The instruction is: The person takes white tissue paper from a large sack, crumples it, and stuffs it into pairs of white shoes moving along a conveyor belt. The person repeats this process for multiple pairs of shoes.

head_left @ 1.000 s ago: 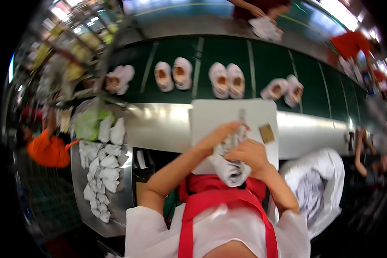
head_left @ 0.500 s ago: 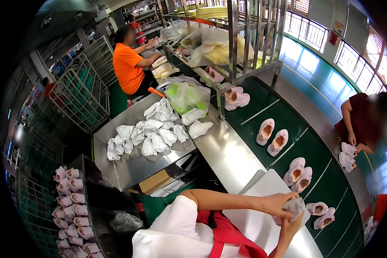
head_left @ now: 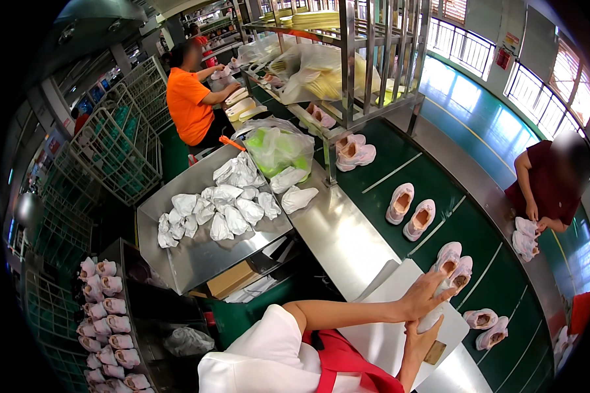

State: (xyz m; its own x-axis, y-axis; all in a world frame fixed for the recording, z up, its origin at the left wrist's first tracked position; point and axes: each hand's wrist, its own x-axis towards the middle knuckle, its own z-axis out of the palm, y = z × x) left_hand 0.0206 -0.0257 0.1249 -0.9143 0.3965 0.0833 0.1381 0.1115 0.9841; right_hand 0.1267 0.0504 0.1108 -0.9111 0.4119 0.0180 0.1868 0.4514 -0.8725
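Note:
A whitish bundle [head_left: 431, 319], apparently paper-wrapped, sits between my two hands over the white board [head_left: 380, 340]. My left hand [head_left: 421, 299] grips its upper side with the fingers stretched forward. From below, my right hand [head_left: 422, 335] clasps it. Part of the bundle is hidden by my fingers, so its exact kind is unclear. Just beyond my left fingertips, a pair of pale pink shoes [head_left: 448, 257] stands on the green conveyor belt [head_left: 390, 262]. Beside my right wrist a small brown rectangle [head_left: 434, 352] lies on the board.
A metal tray [head_left: 177, 259] at left holds several white paper bundles [head_left: 219, 209]. More shoe pairs [head_left: 410, 211] stand along the belt. A metal rack [head_left: 347, 72] rises at the far end. Stacked pink shoes [head_left: 108, 321] fill the lower left. Co-workers sit at far left and right.
Both hands have moved slightly left with the bundle, my left hand upward and its fingers now stretched out. The brown rectangle has come into sight. My view has shifted a little.

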